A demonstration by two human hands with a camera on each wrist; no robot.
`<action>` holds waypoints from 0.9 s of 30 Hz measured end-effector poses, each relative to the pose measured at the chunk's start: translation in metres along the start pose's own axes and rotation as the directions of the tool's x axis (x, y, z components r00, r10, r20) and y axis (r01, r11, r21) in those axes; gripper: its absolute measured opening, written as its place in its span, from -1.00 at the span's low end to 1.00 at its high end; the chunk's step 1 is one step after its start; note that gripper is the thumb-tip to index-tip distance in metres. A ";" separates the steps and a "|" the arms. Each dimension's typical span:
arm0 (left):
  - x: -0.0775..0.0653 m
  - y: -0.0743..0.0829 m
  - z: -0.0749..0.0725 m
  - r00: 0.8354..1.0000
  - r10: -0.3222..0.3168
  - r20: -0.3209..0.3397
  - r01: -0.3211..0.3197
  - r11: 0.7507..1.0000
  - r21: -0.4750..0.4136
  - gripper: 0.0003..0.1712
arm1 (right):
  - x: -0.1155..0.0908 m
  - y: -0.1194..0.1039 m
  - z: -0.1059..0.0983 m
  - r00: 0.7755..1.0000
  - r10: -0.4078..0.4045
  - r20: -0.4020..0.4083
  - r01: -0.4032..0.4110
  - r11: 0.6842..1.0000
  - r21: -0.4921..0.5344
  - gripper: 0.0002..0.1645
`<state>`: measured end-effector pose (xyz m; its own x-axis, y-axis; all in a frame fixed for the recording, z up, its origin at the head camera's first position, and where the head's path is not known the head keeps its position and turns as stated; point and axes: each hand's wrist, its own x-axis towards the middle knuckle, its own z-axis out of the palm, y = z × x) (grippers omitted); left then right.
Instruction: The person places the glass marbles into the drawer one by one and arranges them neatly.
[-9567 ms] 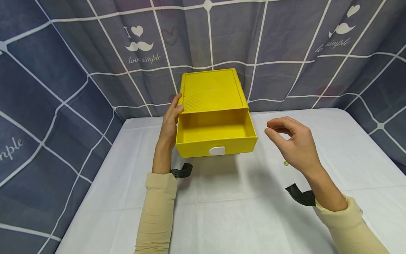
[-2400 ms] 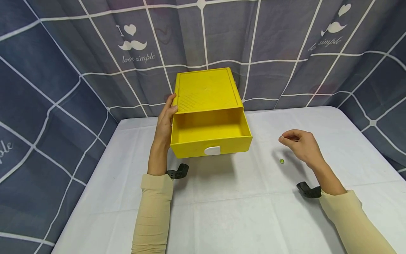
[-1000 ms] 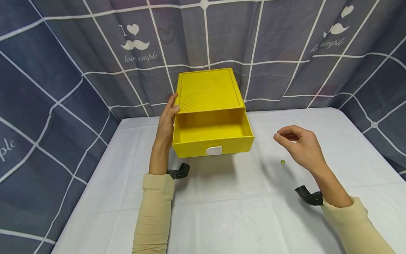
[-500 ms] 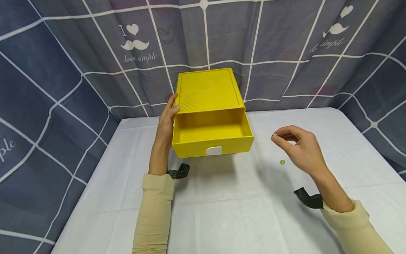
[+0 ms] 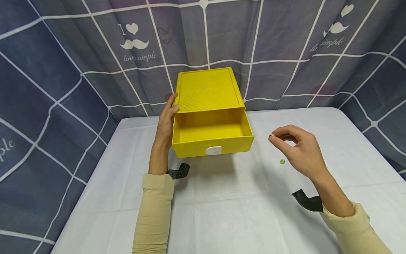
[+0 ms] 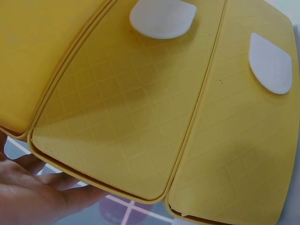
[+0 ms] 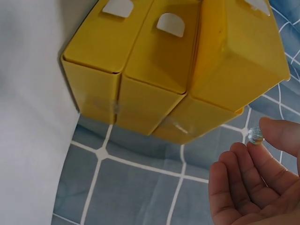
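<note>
A yellow plastic drawer unit (image 5: pixel 209 88) stands at the back of the table; the wrist views show three drawers stacked in it. Its top drawer (image 5: pixel 213 144) is pulled out, with a white tab on its front and nothing visible inside. My left hand (image 5: pixel 165 128) rests against the unit's left side, fingers fairly straight in the left wrist view. To the right of the drawer, above the table, my right hand (image 5: pixel 298 148) pinches a clear glass marble (image 7: pixel 255 135) between thumb and fingertip. A green marble (image 5: pixel 282 161) lies on the cloth below that hand.
White cloth covers the table (image 5: pixel 222 218). A grey-blue curtain (image 5: pixel 285 42) with white lines hangs behind the unit and along both sides. The two lower drawers (image 6: pixel 131 103) are closed.
My right hand has picked up the clear marble, raised it and moved it slightly left towards the open drawer. My left hand and the drawer unit have hardly moved.
</note>
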<state>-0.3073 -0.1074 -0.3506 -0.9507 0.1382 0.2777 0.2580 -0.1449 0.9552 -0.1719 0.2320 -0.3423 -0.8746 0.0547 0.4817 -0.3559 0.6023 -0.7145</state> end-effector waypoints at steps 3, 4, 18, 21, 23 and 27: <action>0.000 0.000 0.000 1.000 -0.001 0.000 0.001 1.000 -0.001 -0.26 | 0.000 -0.005 0.001 1.000 -0.027 -0.011 0.028 1.000 0.015 -0.91; 0.000 0.000 0.000 1.000 -0.002 0.000 0.002 1.000 -0.001 -0.26 | 0.000 -0.007 0.001 0.999 -0.040 -0.016 0.040 0.999 0.024 -0.90; 0.002 -0.001 0.001 1.000 -0.012 -0.004 0.011 1.000 -0.016 -0.23 | 0.006 -0.022 0.012 0.979 -0.177 -0.101 0.193 0.965 0.180 -0.80; 0.002 0.000 0.000 1.000 -0.013 -0.007 0.013 1.000 -0.006 -0.24 | 0.009 -0.026 0.016 0.975 -0.193 -0.112 0.214 0.952 0.218 -0.78; 0.001 0.000 0.000 1.000 -0.011 -0.009 0.011 1.000 -0.010 -0.25 | 0.010 -0.030 0.018 0.972 -0.202 -0.117 0.225 0.946 0.235 -0.78; 0.001 0.001 0.000 1.000 -0.010 -0.007 0.010 1.000 -0.019 -0.25 | 0.013 -0.037 0.023 0.968 -0.222 -0.114 0.244 0.938 0.245 -0.78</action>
<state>-0.3080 -0.1074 -0.3497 -0.9543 0.1331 0.2677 0.2456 -0.1617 0.9558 -0.1774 0.1923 -0.3219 -0.7302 0.0097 0.6832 -0.6282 0.3838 -0.6768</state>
